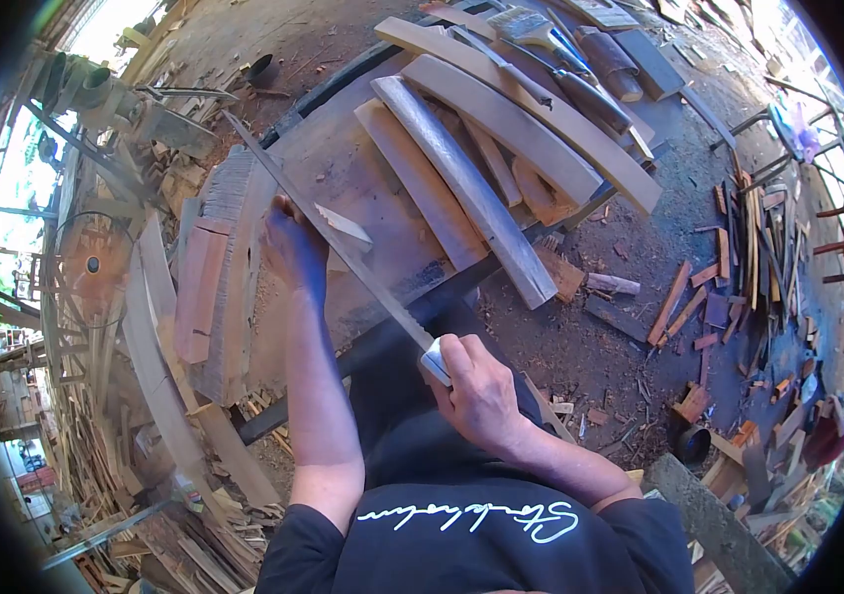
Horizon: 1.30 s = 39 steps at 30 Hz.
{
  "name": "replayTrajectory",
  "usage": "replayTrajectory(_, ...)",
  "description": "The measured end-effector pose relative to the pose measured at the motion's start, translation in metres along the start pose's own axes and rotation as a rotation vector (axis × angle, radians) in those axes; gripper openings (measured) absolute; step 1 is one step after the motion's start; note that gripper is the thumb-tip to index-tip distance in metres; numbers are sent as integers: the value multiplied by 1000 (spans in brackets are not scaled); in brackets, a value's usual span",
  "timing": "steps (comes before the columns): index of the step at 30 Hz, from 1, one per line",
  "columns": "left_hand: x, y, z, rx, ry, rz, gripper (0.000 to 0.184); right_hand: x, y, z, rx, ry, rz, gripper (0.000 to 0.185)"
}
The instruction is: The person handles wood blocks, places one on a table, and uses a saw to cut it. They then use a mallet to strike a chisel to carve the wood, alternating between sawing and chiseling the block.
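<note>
My right hand (479, 388) is wrapped around the white handle (435, 361) of a handsaw. The long, narrow saw blade (382, 294) slants up and left across the worktable (343, 129). Beside the blade, my left hand (297, 243) has its fingers curled in at a small pale piece of wood (345, 227). That piece sticks out on the right side of the blade and has a notched edge. The blade partly hides where the hand meets the wood.
Curved wooden pieces (501, 124) lie on the table's right, with a brush (526, 27) and tools behind them. Left of my left hand stand a grooved wooden block (234, 198) and a reddish block (202, 287). Wood offcuts (674, 297) litter the floor.
</note>
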<state>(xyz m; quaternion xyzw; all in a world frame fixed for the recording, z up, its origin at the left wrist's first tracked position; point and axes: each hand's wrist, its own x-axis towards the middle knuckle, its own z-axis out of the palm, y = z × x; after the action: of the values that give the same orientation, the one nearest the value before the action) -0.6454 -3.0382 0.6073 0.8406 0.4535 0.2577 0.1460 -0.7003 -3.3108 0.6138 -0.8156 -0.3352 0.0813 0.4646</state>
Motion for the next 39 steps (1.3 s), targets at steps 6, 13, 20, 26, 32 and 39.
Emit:
replayTrajectory(6,7,0,3,52,-9,-3,34,13,-9,1,13,-3,10,32)
replayTrajectory(13,1,5,-4,35,16,37,35,7,-9,-11,39,-2,18,28)
replayTrajectory(20,6,13,-7,22,6,-26,37,17,-13,0,18,31,10,26)
replayTrajectory(26,0,13,-7,1,-7,8,42,6,-11,-16,12,-27,21,24)
replayTrajectory(32,1,4,-2,-56,79,70,39,22,1,-13,139,55,56,23)
replayTrajectory(39,-41,-36,9,-834,157,169,58,6,18,-17,158,61,81,22)
